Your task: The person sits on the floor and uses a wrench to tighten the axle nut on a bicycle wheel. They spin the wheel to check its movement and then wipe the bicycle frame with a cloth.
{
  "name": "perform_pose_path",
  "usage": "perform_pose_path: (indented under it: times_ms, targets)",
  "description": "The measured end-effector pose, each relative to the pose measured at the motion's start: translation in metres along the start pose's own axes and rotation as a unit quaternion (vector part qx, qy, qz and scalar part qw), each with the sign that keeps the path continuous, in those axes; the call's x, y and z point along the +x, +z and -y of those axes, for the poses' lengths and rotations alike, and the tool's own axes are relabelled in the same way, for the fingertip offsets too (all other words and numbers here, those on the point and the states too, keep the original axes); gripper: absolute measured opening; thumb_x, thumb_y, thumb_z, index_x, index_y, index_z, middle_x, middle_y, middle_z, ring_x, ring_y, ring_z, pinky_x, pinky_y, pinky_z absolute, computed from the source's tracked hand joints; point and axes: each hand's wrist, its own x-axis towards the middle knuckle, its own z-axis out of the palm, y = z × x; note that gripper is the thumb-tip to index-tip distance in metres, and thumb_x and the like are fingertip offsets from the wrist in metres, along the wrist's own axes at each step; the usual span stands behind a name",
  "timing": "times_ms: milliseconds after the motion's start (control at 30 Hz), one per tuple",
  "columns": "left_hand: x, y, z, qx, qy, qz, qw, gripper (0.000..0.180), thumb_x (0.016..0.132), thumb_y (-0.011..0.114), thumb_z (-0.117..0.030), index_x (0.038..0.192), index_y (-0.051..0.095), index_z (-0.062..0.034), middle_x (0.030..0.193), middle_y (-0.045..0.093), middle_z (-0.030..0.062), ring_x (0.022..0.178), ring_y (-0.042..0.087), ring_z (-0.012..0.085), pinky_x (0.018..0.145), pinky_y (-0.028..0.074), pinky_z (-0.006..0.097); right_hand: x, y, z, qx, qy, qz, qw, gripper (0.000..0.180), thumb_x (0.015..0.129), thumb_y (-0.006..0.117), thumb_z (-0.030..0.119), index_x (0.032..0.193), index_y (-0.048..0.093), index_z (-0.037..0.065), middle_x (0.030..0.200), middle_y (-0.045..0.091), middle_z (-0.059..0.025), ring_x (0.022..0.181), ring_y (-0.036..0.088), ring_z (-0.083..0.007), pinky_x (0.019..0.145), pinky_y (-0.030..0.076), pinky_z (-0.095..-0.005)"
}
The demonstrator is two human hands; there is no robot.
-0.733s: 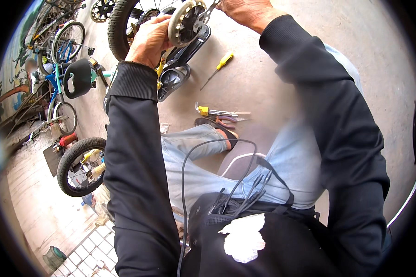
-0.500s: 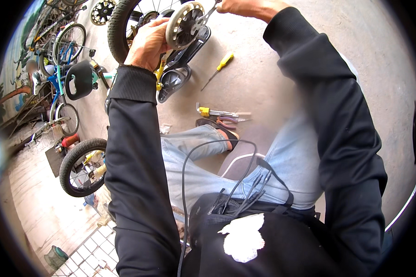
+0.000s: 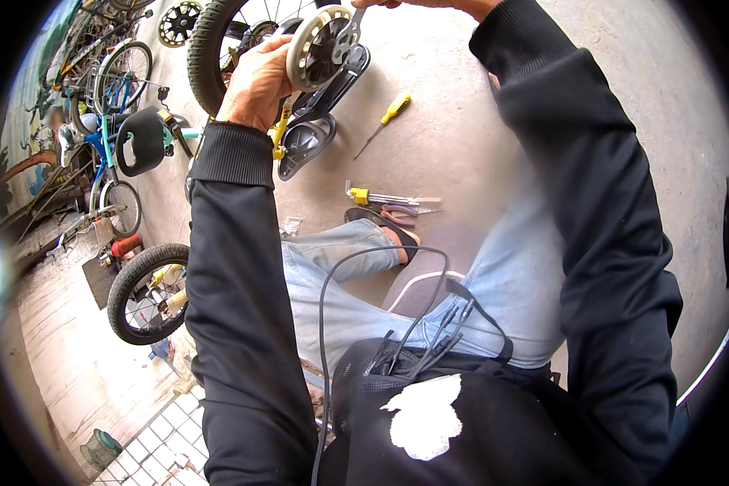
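My left hand (image 3: pixel 256 84) is closed round the near edge of a small training wheel (image 3: pixel 314 50) with a pale rim and black spokes. A flat metal multi-hole spanner (image 3: pixel 347 39) lies against the middle of that wheel. At the top edge of the picture, my right hand (image 3: pixel 417 3) grips the spanner's upper end; part of this hand is cut off. Just behind the small wheel stands a bicycle wheel with a black tyre (image 3: pixel 206 58). Below the small wheel are a yellow metal part (image 3: pixel 280 134) and a black plastic part (image 3: pixel 308 146).
A yellow-handled screwdriver (image 3: pixel 393 112) lies on the concrete floor, with a hex key set (image 3: pixel 368 197) and pliers (image 3: pixel 398 215) nearer me. Another small wheel (image 3: pixel 179 23) lies at the far left. A bicycle wheel (image 3: pixel 147 293) and parked bicycles (image 3: pixel 121 73) are to the left.
My right hand has shifted up and a little left, and the spanner now stands steeper against the wheel. The small wheel has moved slightly left in my left hand.
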Motion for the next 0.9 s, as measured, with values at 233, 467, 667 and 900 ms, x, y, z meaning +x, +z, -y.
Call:
perform_pose_path:
  times_ms: [233, 467, 667, 900]
  targets:
    - [-0.003, -0.008, 0.003, -0.009, 0.000, -0.008, 1.000, 0.025, 0.088, 0.060, -0.017, 0.108, 0.061, -0.0010, 0.089, 0.065, 0.0041, 0.075, 0.063, 0.0086, 0.066, 0.053, 0.023, -0.020, 0.015, 0.020, -0.065, -0.206, -0.143, 0.966, 0.009, 0.069, 0.066, 0.009, 0.070, 0.064, 0.000, 0.070, 0.062, -0.0202, 0.064, 0.063, -0.0313, 0.058, 0.049, -0.0361]
    - [0.001, -0.012, 0.012, -0.046, 0.010, -0.021, 0.999, 0.025, 0.088, 0.060, -0.019, 0.107, 0.062, -0.0022, 0.088, 0.065, 0.0033, 0.074, 0.062, 0.0079, 0.065, 0.052, 0.022, -0.073, 0.075, 0.078, -0.227, -0.223, -0.185, 0.930, 0.011, 0.071, 0.058, 0.014, 0.082, 0.059, 0.015, 0.078, 0.059, -0.0040, 0.080, 0.060, -0.0219, 0.069, 0.046, -0.0396]
    - [0.006, -0.007, 0.011, -0.017, 0.010, -0.002, 1.000, 0.027, 0.087, 0.061, -0.016, 0.110, 0.060, -0.0029, 0.094, 0.065, 0.0045, 0.078, 0.063, 0.0099, 0.066, 0.054, 0.024, -0.105, 0.069, 0.028, 0.007, 0.025, -0.153, 0.988, 0.021, 0.079, 0.065, 0.022, 0.092, 0.062, 0.006, 0.070, 0.060, -0.0062, 0.058, 0.057, -0.0207, 0.057, 0.049, -0.0345]
    - [0.006, -0.009, 0.013, -0.012, 0.012, -0.005, 1.000, 0.026, 0.088, 0.060, -0.017, 0.108, 0.061, -0.0008, 0.091, 0.066, 0.0054, 0.077, 0.065, 0.0102, 0.066, 0.055, 0.025, -0.116, 0.123, -0.021, 0.608, 0.381, -0.091, 0.690, 0.024, 0.085, 0.066, 0.035, 0.085, 0.060, 0.012, 0.076, 0.055, 0.0017, 0.055, 0.045, -0.0077, 0.049, 0.041, -0.0256]
